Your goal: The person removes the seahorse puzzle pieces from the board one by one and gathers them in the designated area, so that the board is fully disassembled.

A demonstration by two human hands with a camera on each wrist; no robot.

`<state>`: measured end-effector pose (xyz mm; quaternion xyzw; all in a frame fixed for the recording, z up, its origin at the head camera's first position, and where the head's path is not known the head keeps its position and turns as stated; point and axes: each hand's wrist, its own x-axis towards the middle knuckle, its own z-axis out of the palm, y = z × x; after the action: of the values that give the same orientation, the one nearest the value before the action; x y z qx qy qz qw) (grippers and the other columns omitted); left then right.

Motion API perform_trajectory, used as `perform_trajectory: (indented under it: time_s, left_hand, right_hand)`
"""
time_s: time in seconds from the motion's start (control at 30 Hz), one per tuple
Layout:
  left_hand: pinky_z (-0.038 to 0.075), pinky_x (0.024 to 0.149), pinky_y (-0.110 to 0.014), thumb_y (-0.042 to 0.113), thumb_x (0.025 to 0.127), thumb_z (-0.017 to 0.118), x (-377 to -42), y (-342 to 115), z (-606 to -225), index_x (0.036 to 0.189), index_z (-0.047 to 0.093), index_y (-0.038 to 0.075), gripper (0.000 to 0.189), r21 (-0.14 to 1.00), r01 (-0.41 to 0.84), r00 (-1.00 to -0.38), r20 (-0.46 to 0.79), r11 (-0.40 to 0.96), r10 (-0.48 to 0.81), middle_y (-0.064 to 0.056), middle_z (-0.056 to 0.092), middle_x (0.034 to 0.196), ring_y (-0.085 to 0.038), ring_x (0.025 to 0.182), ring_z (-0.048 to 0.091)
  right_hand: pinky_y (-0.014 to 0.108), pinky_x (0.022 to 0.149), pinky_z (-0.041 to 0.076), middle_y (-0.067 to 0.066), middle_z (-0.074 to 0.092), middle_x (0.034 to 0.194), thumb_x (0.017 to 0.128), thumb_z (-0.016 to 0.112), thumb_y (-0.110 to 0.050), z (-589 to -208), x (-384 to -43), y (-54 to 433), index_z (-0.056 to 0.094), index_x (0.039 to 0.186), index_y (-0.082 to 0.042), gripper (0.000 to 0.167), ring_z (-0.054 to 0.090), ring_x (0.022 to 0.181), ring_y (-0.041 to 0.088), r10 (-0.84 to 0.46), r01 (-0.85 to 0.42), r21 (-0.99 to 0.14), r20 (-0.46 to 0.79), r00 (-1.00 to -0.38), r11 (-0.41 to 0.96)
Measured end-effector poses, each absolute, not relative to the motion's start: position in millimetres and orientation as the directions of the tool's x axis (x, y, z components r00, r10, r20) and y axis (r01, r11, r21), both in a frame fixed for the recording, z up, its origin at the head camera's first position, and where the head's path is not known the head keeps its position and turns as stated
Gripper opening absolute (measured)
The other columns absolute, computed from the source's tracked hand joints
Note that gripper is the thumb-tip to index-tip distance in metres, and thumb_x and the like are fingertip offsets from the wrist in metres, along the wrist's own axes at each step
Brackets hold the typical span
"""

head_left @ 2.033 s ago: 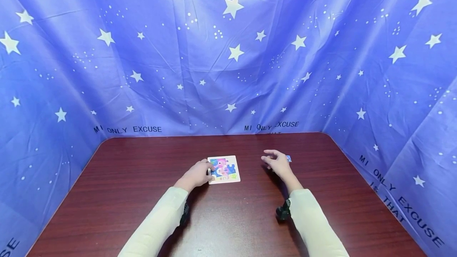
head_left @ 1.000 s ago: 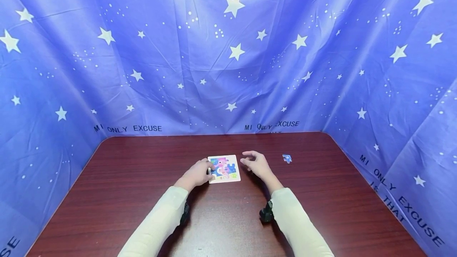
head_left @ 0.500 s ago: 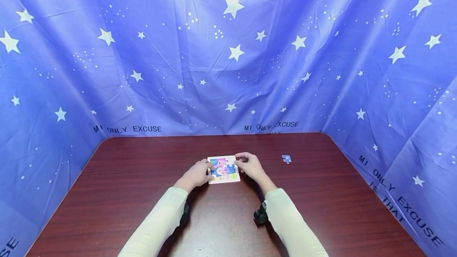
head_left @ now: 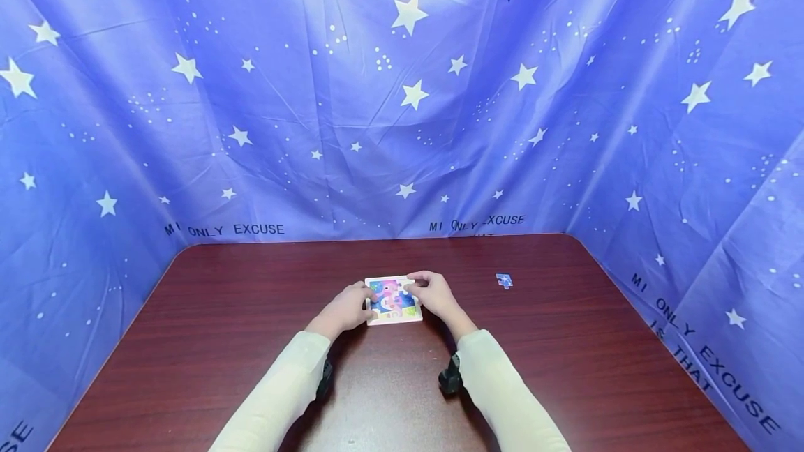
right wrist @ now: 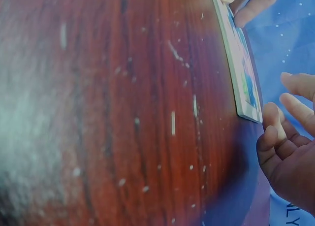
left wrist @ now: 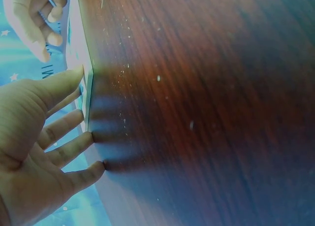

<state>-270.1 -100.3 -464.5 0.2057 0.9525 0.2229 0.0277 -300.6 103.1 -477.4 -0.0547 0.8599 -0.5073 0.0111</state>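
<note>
A small square jigsaw puzzle board (head_left: 391,321) with a pale frame and a pink seahorse picture lies flat mid-table. My left hand (head_left: 345,307) holds it at its left edge. In the left wrist view, the thumb (left wrist: 69,85) is at the board's rim and other fingertips touch the tabletop. My right hand (head_left: 435,296) is at the board's upper right, thumb and forefinger over a whitish gap in the picture; I cannot tell whether they pinch a piece. In the right wrist view its lower fingers (right wrist: 268,142) are curled. A loose blue puzzle piece (head_left: 504,281) lies to the right.
The dark red wooden table (head_left: 264,270) has rounded far corners. A blue star-print cloth (head_left: 352,89) hangs behind it and along both sides. A small black wrist camera (head_left: 449,377) sits under the right sleeve.
My right hand has moved left from beside the loose piece to the board's upper-right part, exposing that piece fully. The left hand has stayed at the board's left edge.
</note>
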Motion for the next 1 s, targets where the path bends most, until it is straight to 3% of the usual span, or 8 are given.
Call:
perform_trajectory:
  time_s: [0.3, 0.67, 1.0]
  left_hand:
    - [0.046, 0.088, -0.038, 0.014, 0.080, 0.071, -268, -99, -463, 0.101, 0.067, 0.002, 0.024, 0.437, 0.366, -0.919, 0.031, 0.822, 0.393, -0.011, 0.058, 0.103, -0.022, 0.090, 0.055]
    - [0.046, 0.090, -0.038, 0.015, 0.079, 0.072, -270, -100, -465, 0.100, 0.067, 0.003, 0.024, 0.429, 0.374, -0.919, 0.053, 0.822, 0.390, -0.010, 0.058, 0.103, -0.023, 0.093, 0.056]
    - [0.046, 0.088, -0.039, 0.013, 0.079, 0.072, -268, -99, -461, 0.100, 0.067, 0.002, 0.024, 0.428, 0.390, -0.912, 0.057, 0.815, 0.406, -0.011, 0.058, 0.102, -0.025, 0.092, 0.057]
  right_hand:
    - [0.025, 0.066, 0.047, 0.009, 0.065, 0.087, 0.084, 0.067, -0.017, -477, -303, 98, 0.068, 0.104, -0.004, 0.024, 0.056, 0.076, 0.015, -0.107, -0.112, -0.818, 0.062, -0.992, 0.564]
    - [0.026, 0.067, 0.046, 0.007, 0.066, 0.081, 0.082, 0.069, -0.015, -476, -307, 89, 0.069, 0.099, -0.003, 0.021, 0.056, 0.072, 0.013, -0.114, -0.129, -0.797, 0.076, -0.991, 0.590]
    - [0.028, 0.068, 0.045, 0.008, 0.065, 0.086, 0.081, 0.070, -0.019, -479, -308, 86, 0.070, 0.099, -0.005, 0.023, 0.055, 0.076, 0.016, -0.066, -0.081, -0.765, 0.051, -0.997, 0.639]
